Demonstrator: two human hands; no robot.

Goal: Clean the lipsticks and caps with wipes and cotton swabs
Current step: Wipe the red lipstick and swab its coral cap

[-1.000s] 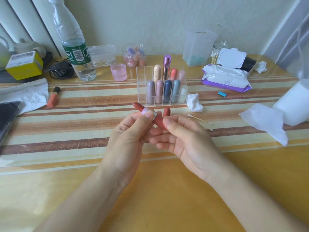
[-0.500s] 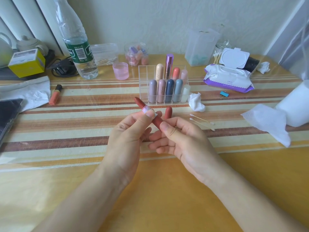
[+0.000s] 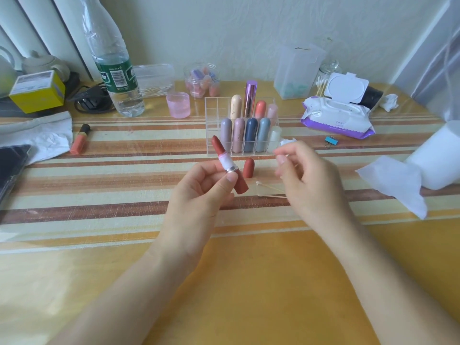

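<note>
My left hand (image 3: 199, 190) grips an open red lipstick (image 3: 229, 165) by its base, the bullet tilted up and to the left. Its red cap (image 3: 249, 168) stands on the table just to the right. My right hand (image 3: 303, 175) is apart from the lipstick, thumb and forefinger pinching the edge of a crumpled white wipe (image 3: 288, 141) that it mostly hides. Two cotton swabs (image 3: 270, 186) lie on the table between my hands. A clear organizer (image 3: 211, 125) behind them holds several capped lipsticks.
An open pack of wet wipes (image 3: 336, 115) and a swab jar (image 3: 326, 75) are at the back right. A paper roll (image 3: 443, 158) with a loose tissue (image 3: 393, 180) sits far right. A water bottle (image 3: 117, 78), pink cup (image 3: 178, 105) and orange lip gloss (image 3: 79, 140) are on the left.
My right hand let go of the lipstick and moved right to the crumpled wipe. My left hand raised the lipstick more upright, and the cap now shows fully.
</note>
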